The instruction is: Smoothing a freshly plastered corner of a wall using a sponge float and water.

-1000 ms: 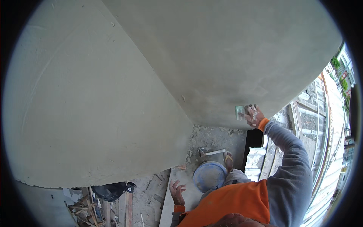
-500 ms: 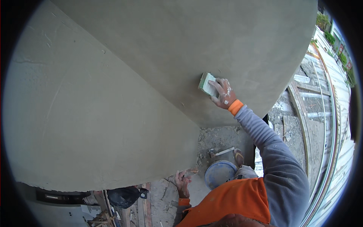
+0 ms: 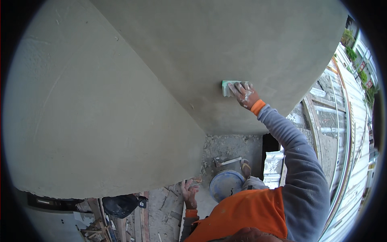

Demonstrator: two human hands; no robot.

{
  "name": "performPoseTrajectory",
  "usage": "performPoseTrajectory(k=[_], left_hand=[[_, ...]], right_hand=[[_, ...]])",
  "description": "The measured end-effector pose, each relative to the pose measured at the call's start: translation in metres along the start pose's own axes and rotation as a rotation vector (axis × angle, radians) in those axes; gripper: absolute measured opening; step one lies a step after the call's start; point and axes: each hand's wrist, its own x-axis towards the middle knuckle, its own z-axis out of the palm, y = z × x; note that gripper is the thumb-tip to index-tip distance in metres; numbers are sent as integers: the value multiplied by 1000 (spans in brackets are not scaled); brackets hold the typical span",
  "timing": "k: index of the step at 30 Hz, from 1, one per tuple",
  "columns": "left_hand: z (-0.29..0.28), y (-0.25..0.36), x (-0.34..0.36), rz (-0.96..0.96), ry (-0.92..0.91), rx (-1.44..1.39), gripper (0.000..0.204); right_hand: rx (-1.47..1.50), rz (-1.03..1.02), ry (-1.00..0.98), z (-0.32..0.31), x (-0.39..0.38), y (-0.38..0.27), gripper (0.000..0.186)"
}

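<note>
My right hand (image 3: 245, 94) is closed on a pale green and white sponge block (image 3: 230, 88), pressed against the grey plastered wall (image 3: 193, 44). The wall is smooth, with faint darker patches around the block. Low down, near the lower edge of the adjoining plastered wall (image 3: 109, 117), my left hand (image 3: 189, 193) is raised with its fingers loosely apart and nothing visible in them. A small brownish thing (image 3: 197, 179) shows just beyond its fingertips; I cannot make out what it is or whether they touch.
A round bucket with a blue rim (image 3: 212, 186) stands by my foot, near a white-handled tool (image 3: 230, 161). Plaster crumbs litter the floor. A black bag (image 3: 120, 205) and wooden planks (image 3: 142, 218) lie lower left. Metal sheeting, boards and long pipes (image 3: 347, 149) run along the right.
The sponge block has moved slightly right along the wall and turned, with my right hand more over it. My view has shifted a little; my left hand stays low, fingers apart.
</note>
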Motion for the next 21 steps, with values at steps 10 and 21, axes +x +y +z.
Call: performPoseTrajectory(k=[10,21], left_hand=[[2,-15,-22,-76,77,-2,102],[14,1,26,58,-68,-7,92]], right_hand=[[0,95,172,-73,40,24,71],[-323,255,675,-306,191,175,88]])
